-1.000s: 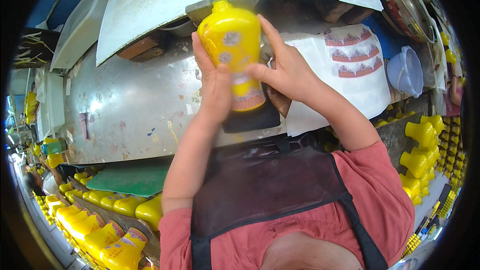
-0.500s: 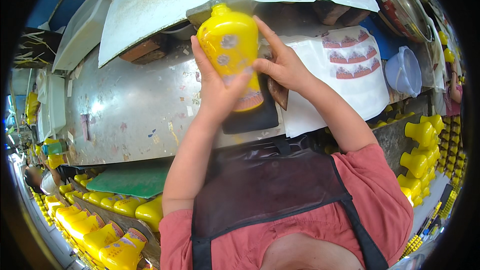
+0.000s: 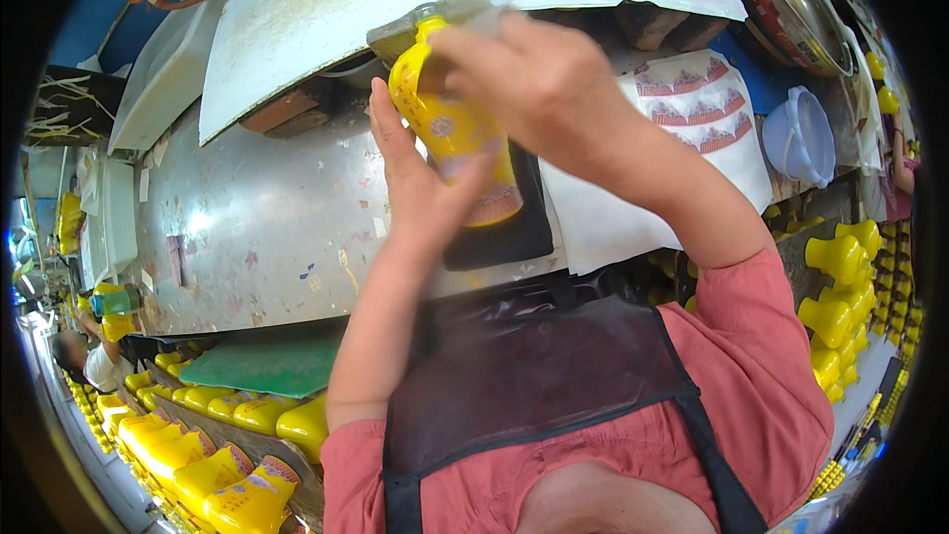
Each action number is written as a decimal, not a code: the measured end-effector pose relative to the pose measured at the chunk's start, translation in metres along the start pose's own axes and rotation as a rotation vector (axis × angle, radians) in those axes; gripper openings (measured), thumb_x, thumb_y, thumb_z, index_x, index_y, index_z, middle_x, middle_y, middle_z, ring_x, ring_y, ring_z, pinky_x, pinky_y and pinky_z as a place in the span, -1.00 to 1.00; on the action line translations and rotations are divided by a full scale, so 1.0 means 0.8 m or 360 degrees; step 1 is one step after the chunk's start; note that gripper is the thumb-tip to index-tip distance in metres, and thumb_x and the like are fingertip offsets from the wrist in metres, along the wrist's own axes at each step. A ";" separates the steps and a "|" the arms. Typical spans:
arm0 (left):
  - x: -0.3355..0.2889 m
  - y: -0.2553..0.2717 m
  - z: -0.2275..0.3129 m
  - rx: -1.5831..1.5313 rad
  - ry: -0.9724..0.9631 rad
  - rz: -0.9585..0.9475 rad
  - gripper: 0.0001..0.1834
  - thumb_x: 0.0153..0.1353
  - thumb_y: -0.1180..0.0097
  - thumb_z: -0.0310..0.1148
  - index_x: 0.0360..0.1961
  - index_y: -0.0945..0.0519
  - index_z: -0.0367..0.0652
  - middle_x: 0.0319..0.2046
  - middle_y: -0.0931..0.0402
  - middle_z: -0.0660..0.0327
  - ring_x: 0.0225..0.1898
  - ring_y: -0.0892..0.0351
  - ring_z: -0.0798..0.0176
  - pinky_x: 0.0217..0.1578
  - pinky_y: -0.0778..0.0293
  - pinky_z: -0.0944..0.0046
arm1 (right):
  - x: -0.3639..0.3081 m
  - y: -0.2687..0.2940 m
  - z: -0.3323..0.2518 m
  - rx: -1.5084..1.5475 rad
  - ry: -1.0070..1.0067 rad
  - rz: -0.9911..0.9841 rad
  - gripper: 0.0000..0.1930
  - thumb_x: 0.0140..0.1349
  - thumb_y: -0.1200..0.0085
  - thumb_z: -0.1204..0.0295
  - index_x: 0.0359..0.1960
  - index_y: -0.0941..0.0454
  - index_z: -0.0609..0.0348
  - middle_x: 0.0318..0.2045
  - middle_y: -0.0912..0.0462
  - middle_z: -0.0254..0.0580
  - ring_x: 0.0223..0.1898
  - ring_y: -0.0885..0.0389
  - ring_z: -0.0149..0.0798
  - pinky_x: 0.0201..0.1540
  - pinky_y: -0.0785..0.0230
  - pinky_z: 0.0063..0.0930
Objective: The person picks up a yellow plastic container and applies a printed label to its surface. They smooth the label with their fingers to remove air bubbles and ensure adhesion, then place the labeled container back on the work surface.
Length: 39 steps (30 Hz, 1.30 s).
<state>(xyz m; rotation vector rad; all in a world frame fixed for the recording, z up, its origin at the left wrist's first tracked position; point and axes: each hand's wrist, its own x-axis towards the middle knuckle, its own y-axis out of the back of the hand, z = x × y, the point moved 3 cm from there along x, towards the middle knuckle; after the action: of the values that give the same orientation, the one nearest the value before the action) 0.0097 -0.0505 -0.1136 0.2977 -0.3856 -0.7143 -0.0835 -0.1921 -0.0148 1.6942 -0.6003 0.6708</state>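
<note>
A glossy yellow vase (image 3: 452, 129) with pale flower patterns and a pinkish patterned band near its base lies tilted over a black pad (image 3: 499, 247) on the metal worktop. My left hand (image 3: 423, 183) holds its lower left side, thumb across the front and fingers along the edge. My right hand (image 3: 549, 79) is raised over the vase's upper right, its fingers curled and smeared by motion; whether they hold anything is unclear. Behind the vase's neck sits a grey block (image 3: 393, 37). White decal sheets (image 3: 613, 208) with pinkish patterned strips lie to the right of the pad.
A white board (image 3: 297, 30) rests on bricks (image 3: 287, 111) at the back. On the right stand a pale blue bucket (image 3: 799, 138) and a metal basin (image 3: 791, 0). Rows of yellow vases (image 3: 247, 489) line the lower left. At the far left is another person (image 3: 99, 366).
My right hand has left the vase's right side and swung up and across its upper front. My left hand stays on the vase, which has turned slightly.
</note>
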 end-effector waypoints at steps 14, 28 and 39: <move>0.026 -0.008 0.028 -0.1451 0.0501 -0.0076 -0.28 0.61 0.31 0.08 0.59 0.12 -0.04 0.41 -0.23 0.07 0.41 -0.28 0.11 0.41 -0.23 0.03 | -0.051 0.004 -0.012 0.0287 0.0506 0.0146 -0.80 0.02 -0.26 0.43 -0.27 -0.65 -0.12 -0.59 -0.33 -0.34 -0.49 -0.51 -0.21 -0.49 -0.42 -0.34; 0.029 -0.013 -0.013 -0.1764 0.0624 -0.0142 -0.39 0.60 0.17 -0.02 0.52 -0.10 -0.01 0.36 -0.33 0.18 0.38 -0.31 0.15 0.39 -0.25 0.05 | -0.088 -0.011 -0.038 0.0524 0.0433 0.0225 -0.74 0.07 -0.29 0.46 -0.16 -0.71 -0.08 -0.50 -0.55 -0.30 -0.51 -0.56 -0.15 -0.49 -0.43 -0.30; 0.016 0.012 0.036 -0.1581 0.0428 -0.0098 -0.17 0.57 0.43 0.24 0.59 0.09 -0.15 0.49 -0.11 0.05 0.48 -0.13 0.07 0.50 0.01 0.06 | -0.062 -0.015 -0.033 0.0393 0.0100 0.0186 -0.73 0.05 -0.32 0.42 -0.15 -0.71 -0.06 -0.59 -0.41 -0.29 -0.55 -0.47 -0.15 -0.51 -0.33 -0.25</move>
<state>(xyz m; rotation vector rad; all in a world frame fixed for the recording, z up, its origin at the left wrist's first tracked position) 0.0113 -0.0560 -0.0814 -0.5342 0.2566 -0.8316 -0.1129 -0.1615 -0.0533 1.8684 -0.5943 0.9091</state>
